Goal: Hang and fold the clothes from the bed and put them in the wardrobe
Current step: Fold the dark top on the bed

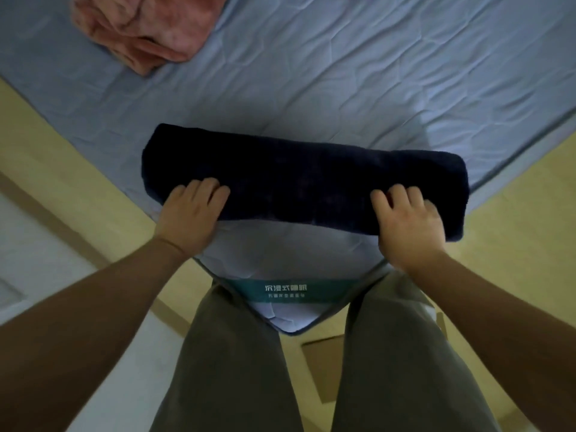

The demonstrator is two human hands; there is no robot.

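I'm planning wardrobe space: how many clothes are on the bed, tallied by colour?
Navy folded cloth: 1
Pink crumpled cloth: 1
Total: 2

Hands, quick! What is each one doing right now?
Left hand: grips the near edge of the folded dark navy fleecy cloth.
Right hand: grips the same cloth's near edge.

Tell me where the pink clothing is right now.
In the head view the pink garment lies crumpled at upper left on the blue mattress, far from the folded dark cloth gripped by the left hand and right hand near the corner.
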